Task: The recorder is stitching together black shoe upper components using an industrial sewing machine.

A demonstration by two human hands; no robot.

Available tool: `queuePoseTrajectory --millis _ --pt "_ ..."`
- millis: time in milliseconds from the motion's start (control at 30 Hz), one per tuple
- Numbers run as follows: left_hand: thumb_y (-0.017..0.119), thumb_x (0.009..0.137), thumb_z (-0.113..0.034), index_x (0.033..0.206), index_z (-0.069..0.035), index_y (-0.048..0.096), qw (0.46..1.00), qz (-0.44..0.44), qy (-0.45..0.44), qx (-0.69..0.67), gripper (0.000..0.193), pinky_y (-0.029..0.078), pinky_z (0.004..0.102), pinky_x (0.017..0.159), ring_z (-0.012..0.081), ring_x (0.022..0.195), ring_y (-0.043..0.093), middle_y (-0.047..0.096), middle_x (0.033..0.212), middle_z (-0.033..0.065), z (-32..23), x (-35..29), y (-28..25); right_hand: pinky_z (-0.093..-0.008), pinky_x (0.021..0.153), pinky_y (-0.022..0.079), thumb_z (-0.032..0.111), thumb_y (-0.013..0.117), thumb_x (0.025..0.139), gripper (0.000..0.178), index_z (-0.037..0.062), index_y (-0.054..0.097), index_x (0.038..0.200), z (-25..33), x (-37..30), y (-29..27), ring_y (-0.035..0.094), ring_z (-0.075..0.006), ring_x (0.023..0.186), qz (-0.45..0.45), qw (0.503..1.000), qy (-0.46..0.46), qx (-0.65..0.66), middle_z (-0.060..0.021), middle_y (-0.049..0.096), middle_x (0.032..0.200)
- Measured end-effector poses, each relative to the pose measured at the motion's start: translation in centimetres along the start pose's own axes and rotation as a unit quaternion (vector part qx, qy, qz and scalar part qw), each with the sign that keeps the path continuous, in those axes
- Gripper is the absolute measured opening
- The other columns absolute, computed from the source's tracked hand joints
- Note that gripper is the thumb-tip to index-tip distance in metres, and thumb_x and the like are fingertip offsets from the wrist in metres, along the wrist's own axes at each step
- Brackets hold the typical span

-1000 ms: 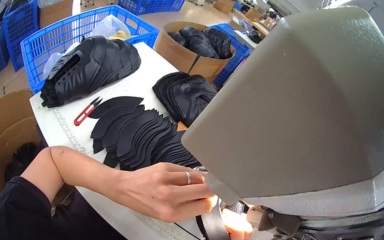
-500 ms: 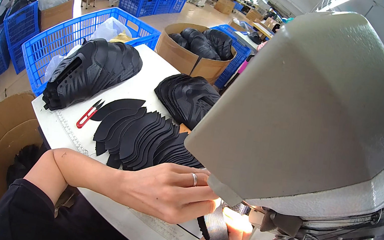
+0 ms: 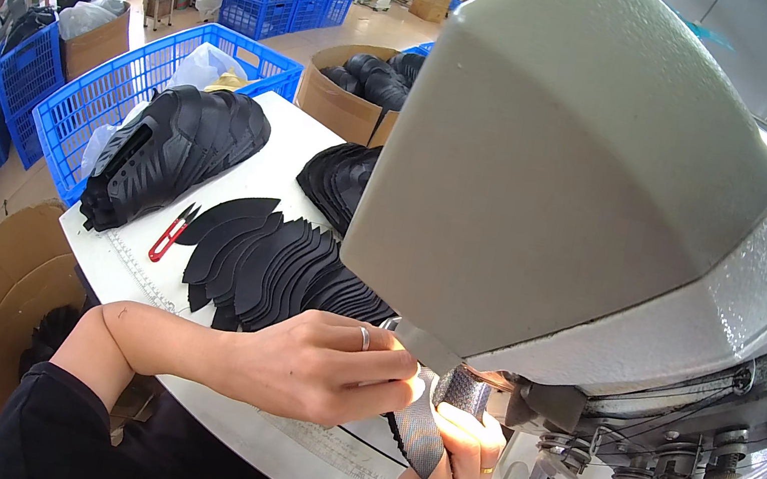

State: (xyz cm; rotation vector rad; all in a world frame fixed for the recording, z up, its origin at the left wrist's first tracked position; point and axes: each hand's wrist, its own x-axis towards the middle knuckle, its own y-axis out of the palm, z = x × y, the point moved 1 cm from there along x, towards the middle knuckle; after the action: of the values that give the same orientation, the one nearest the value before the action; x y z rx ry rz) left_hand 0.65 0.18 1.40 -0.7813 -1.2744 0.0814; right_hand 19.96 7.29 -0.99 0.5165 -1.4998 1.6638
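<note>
A curved grey textured shoe piece [image 3: 420, 439] with a dark jagged edge is under the sewing machine [image 3: 566, 179], by its bright light. My left hand [image 3: 321, 368], a ring on one finger, pinches the piece's upper left edge; its fingertips are partly hidden by the machine's lower corner. My right hand [image 3: 452, 469] grips the piece from the near right side, thumb against the grey face and fingers curled over it. A shiny dark patterned part [image 3: 463, 391] shows between the hands. The needle cannot be made out.
Fanned black cut pieces [image 3: 272, 267] lie on the white table [image 3: 122, 257], beside red-handled thread snips [image 3: 169, 234]. Black shoe uppers [image 3: 181, 145] are stacked farther left, with another stack [image 3: 337, 181] behind the machine. A blue crate [image 3: 114, 93] and cardboard bin [image 3: 10, 289] border the table.
The view has shifted, and the machine covers more of the middle. My hands keep hold of the grey piece; its shiny patterned part shows more clearly, and my right fingers have moved slightly over it.
</note>
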Motion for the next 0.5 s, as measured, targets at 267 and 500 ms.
queuePoseTrajectory --millis 267,500 --pt "0.072 0.069 -0.005 0.088 -0.001 0.058 1.0 0.014 -0.01 0.008 0.023 0.06 0.0271 0.067 0.0149 0.072 0.064 0.055 0.094 0.0062 -0.1 -0.3 0.3 -0.0484 0.083 0.05 -0.008 0.062 0.062 0.024 -0.0058 0.066 0.086 -0.3 -0.3 1.0 0.061 -0.0327 0.088 -0.045 0.998 -0.015 -0.027 -0.0118 0.064 0.09" --pt "0.07 0.068 -0.006 0.087 -0.001 0.058 1.0 -0.007 -0.009 0.017 0.023 0.06 0.0269 0.07 0.016 0.079 0.063 0.055 0.093 0.0059 -0.5 -0.2 0.3 -0.0572 0.091 0.046 -0.011 0.056 0.065 0.02 -0.0057 0.059 0.085 -1.1 -1.0 -0.1 0.059 -0.0402 0.093 -0.005 0.997 -0.074 -0.029 -0.0183 0.061 0.098"
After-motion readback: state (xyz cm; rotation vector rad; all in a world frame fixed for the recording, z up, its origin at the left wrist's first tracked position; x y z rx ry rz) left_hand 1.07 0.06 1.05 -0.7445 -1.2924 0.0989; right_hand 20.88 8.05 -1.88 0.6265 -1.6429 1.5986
